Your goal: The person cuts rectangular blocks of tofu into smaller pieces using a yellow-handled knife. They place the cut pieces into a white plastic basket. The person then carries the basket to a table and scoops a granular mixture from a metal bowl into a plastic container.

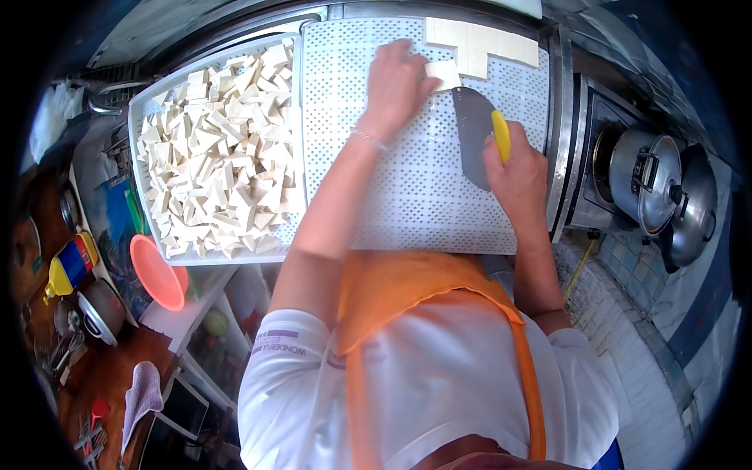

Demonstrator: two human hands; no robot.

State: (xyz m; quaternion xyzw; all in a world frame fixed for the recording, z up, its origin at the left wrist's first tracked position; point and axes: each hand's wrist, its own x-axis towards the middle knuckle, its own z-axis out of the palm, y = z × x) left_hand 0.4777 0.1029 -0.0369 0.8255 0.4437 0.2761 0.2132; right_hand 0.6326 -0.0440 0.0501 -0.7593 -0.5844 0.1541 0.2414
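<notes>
My left hand (398, 82) is over a white perforated tray (399, 194), slightly blurred. Its thumb and index finger are at the left edge of a pale, tofu-like square piece (445, 74). In my right hand (520, 167) is a broad, dark-bladed knife or scraper (474, 138) with a yellow handle (501, 135). The blade lies low over the tray, its far end at the square's lower edge. Beyond it, a joined group of pale square pieces (499, 44) lies along the tray's far right edge.
A white plastic crate (217, 258) at left holds many pale cut wedges (229, 158). To the right, a lidded metal pot (637, 176) stands on a stove (593, 205), beside a dark pan lid (696, 205). An orange basin (157, 273) and a yellow bottle (70, 264) are at lower left.
</notes>
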